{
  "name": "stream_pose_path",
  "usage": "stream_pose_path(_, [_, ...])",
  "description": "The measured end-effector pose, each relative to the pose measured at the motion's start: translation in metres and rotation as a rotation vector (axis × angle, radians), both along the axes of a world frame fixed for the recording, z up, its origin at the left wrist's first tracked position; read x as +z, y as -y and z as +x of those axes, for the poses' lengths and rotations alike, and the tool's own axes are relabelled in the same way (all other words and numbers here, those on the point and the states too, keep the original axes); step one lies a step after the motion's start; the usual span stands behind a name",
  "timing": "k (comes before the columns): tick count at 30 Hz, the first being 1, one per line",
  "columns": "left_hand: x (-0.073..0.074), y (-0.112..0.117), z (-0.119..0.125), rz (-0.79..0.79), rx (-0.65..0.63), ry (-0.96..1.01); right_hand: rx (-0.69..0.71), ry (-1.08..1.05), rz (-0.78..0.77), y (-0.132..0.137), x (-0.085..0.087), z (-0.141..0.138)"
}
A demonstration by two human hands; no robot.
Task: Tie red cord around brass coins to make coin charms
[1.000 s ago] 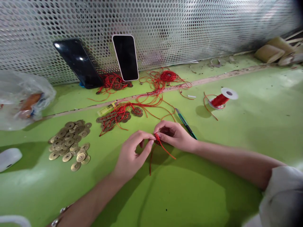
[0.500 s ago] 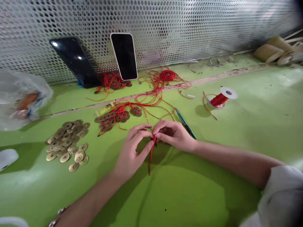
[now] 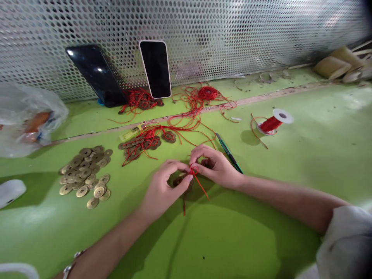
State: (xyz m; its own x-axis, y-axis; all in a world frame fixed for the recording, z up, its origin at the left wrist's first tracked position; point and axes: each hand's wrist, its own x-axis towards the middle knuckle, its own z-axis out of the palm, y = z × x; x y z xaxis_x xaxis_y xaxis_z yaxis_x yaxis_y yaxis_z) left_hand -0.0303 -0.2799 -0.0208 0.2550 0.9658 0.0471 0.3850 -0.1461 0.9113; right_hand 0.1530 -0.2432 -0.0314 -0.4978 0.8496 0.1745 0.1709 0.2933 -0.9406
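Between my two hands is a thin red cord (image 3: 201,186), with a small loop standing up at the fingertips and one end slanting down to the right. My left hand (image 3: 165,186) pinches the cord between thumb and forefinger. My right hand (image 3: 216,167) is closed on the cord by the loop, its thumb and forefinger meeting there. Dark brass coins (image 3: 178,180) show partly beneath my left fingers, and another cord end (image 3: 184,205) hangs below them. How the cord passes through the coins is hidden.
Loose brass coins (image 3: 85,170) lie in a heap at left. Coins strung on red cord (image 3: 139,145) lie behind my hands, near a yellow lighter (image 3: 130,133). A green utility knife (image 3: 229,154) and a red cord spool (image 3: 270,124) are at right. Two phones (image 3: 156,69) lean on the mesh.
The cord now forms a small loop at my fingertips, and one end points down to the right. Coins have come into view under my left hand. The whole view has shifted slightly.
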Motion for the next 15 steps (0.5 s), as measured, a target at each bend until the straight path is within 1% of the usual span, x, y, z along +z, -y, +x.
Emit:
stream_pose_path(4, [-0.0016, -0.0028, -0.0007, 0.016, -0.014, 0.003, -0.013, -0.013, -0.039, 0.0006, -0.0004, -0.0012])
stream_pose_path(8, [-0.0015, -0.0033, -0.0025, 0.003, -0.024, 0.092, 0.001, 0.02, -0.099, 0.0012, -0.0003, -0.0029])
stream_pose_path(11, [-0.0005, -0.0026, -0.0036, -0.016, 0.007, 0.156, 0.014, 0.057, -0.107, 0.0019, -0.0004, -0.0035])
stream_pose_path(15, [0.0003, -0.0014, -0.0028, -0.028, 0.092, 0.154, -0.001, 0.08, -0.112, 0.0031, -0.0006, -0.0033])
